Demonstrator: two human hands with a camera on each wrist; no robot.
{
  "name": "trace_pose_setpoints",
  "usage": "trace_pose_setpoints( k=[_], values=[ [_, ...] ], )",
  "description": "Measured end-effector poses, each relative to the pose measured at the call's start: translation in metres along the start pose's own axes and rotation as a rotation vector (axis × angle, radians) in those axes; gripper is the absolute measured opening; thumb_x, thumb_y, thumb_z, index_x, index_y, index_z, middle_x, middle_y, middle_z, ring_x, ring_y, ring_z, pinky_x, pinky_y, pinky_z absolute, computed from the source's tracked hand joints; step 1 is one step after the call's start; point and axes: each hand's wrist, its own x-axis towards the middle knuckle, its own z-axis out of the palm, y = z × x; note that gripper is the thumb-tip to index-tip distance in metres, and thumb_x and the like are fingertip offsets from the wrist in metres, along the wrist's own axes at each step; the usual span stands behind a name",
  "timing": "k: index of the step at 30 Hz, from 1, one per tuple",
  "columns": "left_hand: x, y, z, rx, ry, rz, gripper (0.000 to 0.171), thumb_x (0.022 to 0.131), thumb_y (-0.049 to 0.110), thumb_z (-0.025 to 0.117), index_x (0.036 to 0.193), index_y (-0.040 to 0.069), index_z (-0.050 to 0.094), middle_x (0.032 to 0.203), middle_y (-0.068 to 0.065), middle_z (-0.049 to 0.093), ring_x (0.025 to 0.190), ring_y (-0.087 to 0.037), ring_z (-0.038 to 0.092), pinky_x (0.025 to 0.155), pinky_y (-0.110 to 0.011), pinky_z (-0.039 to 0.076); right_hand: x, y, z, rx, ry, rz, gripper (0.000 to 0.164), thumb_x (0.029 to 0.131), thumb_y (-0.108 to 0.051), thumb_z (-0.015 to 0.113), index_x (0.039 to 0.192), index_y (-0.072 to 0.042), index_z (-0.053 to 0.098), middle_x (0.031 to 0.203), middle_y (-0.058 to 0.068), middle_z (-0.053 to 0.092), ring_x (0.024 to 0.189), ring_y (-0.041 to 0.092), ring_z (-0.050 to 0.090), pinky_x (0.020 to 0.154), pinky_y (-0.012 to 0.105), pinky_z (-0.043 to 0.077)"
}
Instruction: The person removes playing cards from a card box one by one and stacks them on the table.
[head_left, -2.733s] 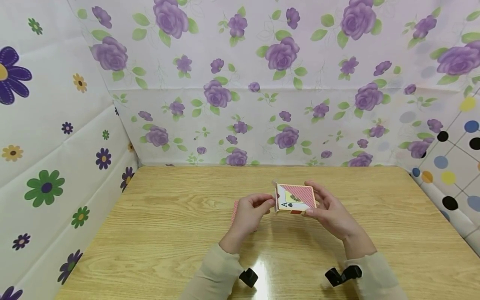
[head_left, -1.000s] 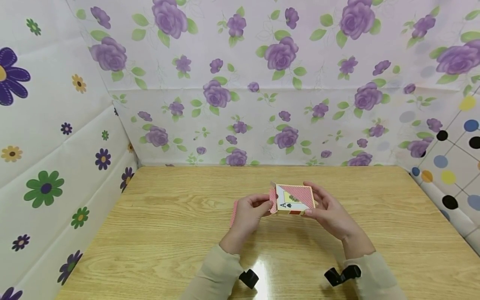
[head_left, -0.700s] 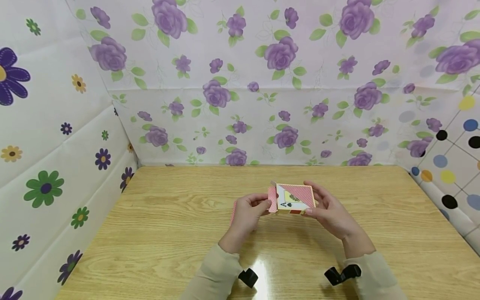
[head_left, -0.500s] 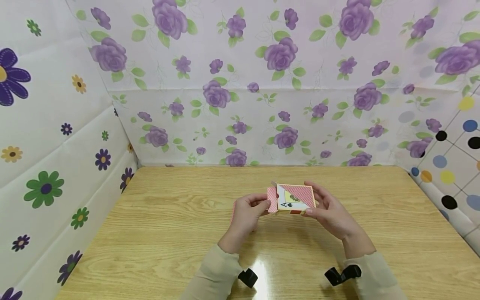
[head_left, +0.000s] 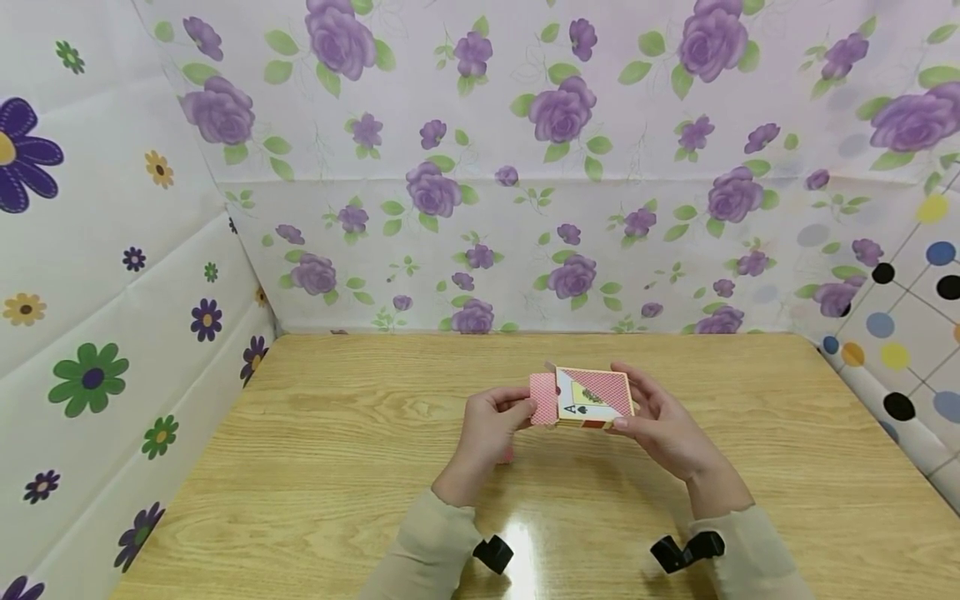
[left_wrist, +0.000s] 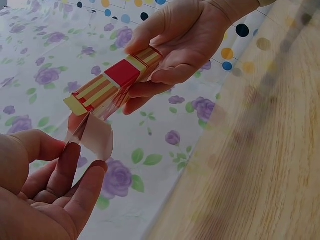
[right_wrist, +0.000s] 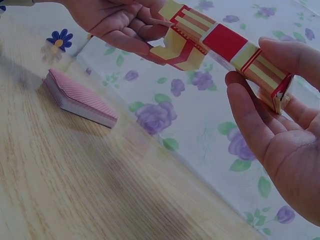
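Observation:
In the head view my right hand (head_left: 671, 433) grips a card box (head_left: 603, 387) by its right end, above the table. The box has a red diagonal pattern and an ace of spades printed on top. A red-backed playing card (head_left: 542, 396) sticks partly out of its left end, and my left hand (head_left: 483, 425) pinches that card between thumb and fingers. The left wrist view shows the box's flap (left_wrist: 97, 136) hanging at the mouth. A deck of cards (right_wrist: 82, 98) lies on the table, mostly hidden by my left hand in the head view.
The wooden table (head_left: 337, 467) ends at a rose-patterned cloth (head_left: 495, 250) behind. Flower-print cloth (head_left: 90, 292) stands at the left, dotted cloth (head_left: 911, 350) at the right. A black wrist mount (head_left: 495, 553) sits on each arm.
The red-backed card has come out of the box's left end and shows wider than before, as my left hand moves slightly left. My right hand and the box hardly move.

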Motion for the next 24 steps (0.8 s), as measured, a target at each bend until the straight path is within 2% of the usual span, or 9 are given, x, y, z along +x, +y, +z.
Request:
trace_pose_setpoints(
  k=[13, 17, 24],
  values=[
    [0.003, 0.001, -0.007, -0.037, -0.004, 0.045, 0.023, 0.087, 0.000, 0.063, 0.107, -0.011, 0.065, 0.086, -0.009, 0.065, 0.072, -0.008, 0.062, 0.070, -0.023, 0.057, -0.001, -0.006, 0.003, 0.007, 0.017, 0.013, 0.076, 0.089, 0.014, 0.050, 0.151, -0.013, 0.014, 0.140, -0.001, 0.041, 0.117, 0.012, 0.055, 0.091, 0.028, 0.052],
    [0.003, 0.002, -0.008, -0.041, 0.006, 0.040, 0.024, 0.088, 0.001, 0.063, 0.108, -0.011, 0.064, 0.085, -0.009, 0.065, 0.072, -0.008, 0.063, 0.070, -0.023, 0.057, -0.001, -0.007, 0.004, 0.008, 0.021, 0.015, 0.076, 0.089, 0.013, 0.051, 0.151, -0.013, 0.015, 0.140, -0.001, 0.041, 0.116, 0.013, 0.056, 0.090, 0.028, 0.053],
    [0.002, 0.003, -0.011, -0.035, 0.013, 0.058, 0.024, 0.089, 0.002, 0.061, 0.108, -0.011, 0.064, 0.084, -0.004, 0.064, 0.072, -0.007, 0.062, 0.068, -0.022, 0.057, -0.001, -0.006, 0.003, 0.009, 0.019, 0.013, 0.076, 0.089, 0.012, 0.051, 0.151, -0.013, 0.014, 0.141, -0.002, 0.040, 0.117, 0.013, 0.056, 0.090, 0.029, 0.053]
  ],
)
